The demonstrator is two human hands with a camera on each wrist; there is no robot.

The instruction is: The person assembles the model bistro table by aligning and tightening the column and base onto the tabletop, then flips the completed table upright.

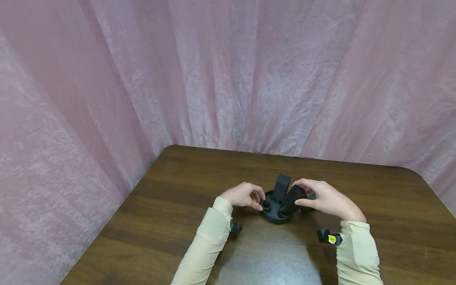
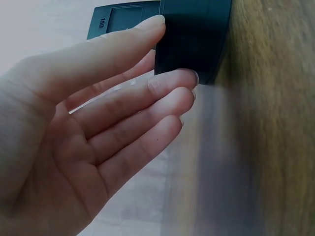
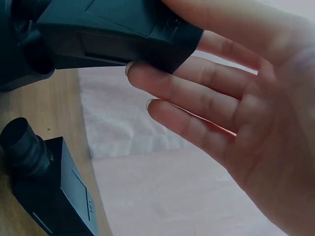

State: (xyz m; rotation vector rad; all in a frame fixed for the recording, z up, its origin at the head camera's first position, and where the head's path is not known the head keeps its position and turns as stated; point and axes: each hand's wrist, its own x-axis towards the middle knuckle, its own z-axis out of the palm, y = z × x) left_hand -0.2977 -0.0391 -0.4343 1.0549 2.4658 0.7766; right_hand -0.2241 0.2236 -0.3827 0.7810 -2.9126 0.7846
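A round black base (image 1: 278, 219) with raised round sockets sits on the table between the two hands. My left hand (image 1: 242, 194) holds it at its left edge, with thumb and fingers pinching the rim. One black rectangular block (image 1: 282, 185), marked "150" in the left wrist view, stands upright on the base toward the back. Thumb and fingers of my right hand (image 1: 327, 199) grip the outer end of a second black block (image 1: 294, 196), which tilts to the right with its lower end at a socket. Below that hand, a third block (image 3: 51, 189) with a threaded round neck rests on the table.
The brown wooden table (image 1: 149, 213) reaches back to a pink curtain (image 1: 228, 79) that hangs behind and to the left. A black wrist camera (image 1: 235, 229) is on the left forearm, another wrist camera (image 1: 328, 237) on the right.
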